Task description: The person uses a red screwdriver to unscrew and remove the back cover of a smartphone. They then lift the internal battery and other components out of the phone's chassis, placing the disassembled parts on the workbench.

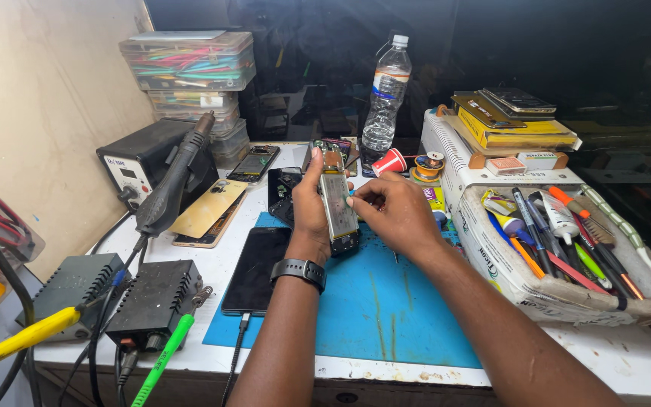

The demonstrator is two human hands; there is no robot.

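Note:
My left hand (309, 202) grips an opened phone (337, 202) upright on its edge above the blue work mat (386, 309), its inner battery side facing right. My right hand (395, 207) rests its fingertips against the phone's right side, near the middle. A black watch sits on my left wrist (300, 270). A dark phone (256, 270) lies face up on the mat's left part, with a cable plugged into its lower end.
A hot-air station (139, 160) with its handle (175, 177) stands at left, beside small black boxes (152, 301) and cables. Loose phones (209, 211) lie behind. A water bottle (386, 94) stands at the back. A tray of pens and tools (566, 234) is at right.

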